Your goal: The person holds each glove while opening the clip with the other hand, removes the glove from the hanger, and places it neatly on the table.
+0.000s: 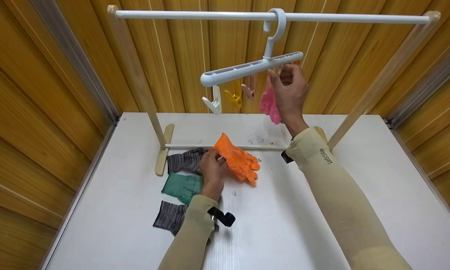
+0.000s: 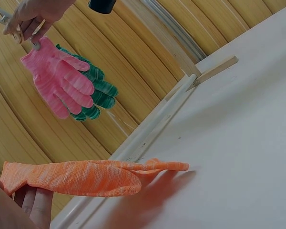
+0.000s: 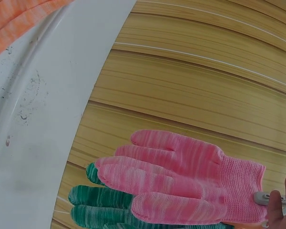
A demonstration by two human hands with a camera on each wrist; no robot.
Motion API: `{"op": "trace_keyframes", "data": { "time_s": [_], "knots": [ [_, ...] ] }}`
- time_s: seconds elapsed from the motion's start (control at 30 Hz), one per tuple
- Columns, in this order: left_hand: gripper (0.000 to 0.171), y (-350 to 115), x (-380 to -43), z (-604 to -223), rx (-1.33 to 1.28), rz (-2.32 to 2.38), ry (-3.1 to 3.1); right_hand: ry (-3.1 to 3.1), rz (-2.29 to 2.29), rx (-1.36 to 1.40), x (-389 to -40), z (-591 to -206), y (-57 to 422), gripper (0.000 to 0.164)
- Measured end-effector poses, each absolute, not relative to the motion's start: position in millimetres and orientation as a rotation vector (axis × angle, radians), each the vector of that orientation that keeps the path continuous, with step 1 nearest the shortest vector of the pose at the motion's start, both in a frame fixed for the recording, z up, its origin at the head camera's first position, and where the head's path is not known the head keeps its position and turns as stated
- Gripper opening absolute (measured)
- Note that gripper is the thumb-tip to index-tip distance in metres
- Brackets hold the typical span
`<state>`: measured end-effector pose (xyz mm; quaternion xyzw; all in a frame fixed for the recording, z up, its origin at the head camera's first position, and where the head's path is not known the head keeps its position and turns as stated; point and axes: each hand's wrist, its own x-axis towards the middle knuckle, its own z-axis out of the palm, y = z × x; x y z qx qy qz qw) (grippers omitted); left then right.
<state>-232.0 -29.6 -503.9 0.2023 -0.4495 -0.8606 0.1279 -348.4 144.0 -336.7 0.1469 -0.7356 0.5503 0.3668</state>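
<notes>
My left hand (image 1: 211,170) pinches an orange knit glove (image 1: 239,159) by its cuff, fingers of the glove pointing right, over the white table. Raised at the right end of a white hanger (image 1: 243,70), my right hand (image 1: 290,92) has thumb and fingers pinched on a clothespin under the bar. Close by hangs a pink glove (image 3: 181,176), its cuff held in a grey clip (image 3: 263,198). Behind it, a green glove (image 2: 104,90) hangs partly covered. White (image 1: 215,100), yellow (image 1: 235,96) and dusky pink (image 1: 248,89) clothespins dangle bare along the bar.
The hanger hooks over a white rod (image 1: 195,15) on a wooden-legged stand. Left on the table lie a grey striped glove (image 1: 183,161), a green glove (image 1: 181,186) and another grey glove (image 1: 170,216). A lower crossbar (image 1: 189,146) runs behind them; wood-patterned walls enclose the table.
</notes>
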Motion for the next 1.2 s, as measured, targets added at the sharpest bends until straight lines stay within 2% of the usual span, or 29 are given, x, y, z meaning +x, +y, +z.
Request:
{"op": "trace_keyframes", "data": {
  "time_s": [0.63,0.83,1.2],
  "knots": [
    [0.024,-23.4,-232.1,-516.8,0.731,-2.490,-1.175,-1.945,1.469,0.371,-348.1,-335.7,145.8,0.045],
    [0.024,-21.5,-233.6,-518.4,0.691,-2.491,-1.123,-1.942,1.468,0.394,-347.9,-334.9,145.0,0.045],
    [0.032,-24.9,-234.5,-520.4,0.787,-2.357,-1.363,-1.996,1.485,0.365,-347.4,-331.7,146.5,0.048]
  ]
}}
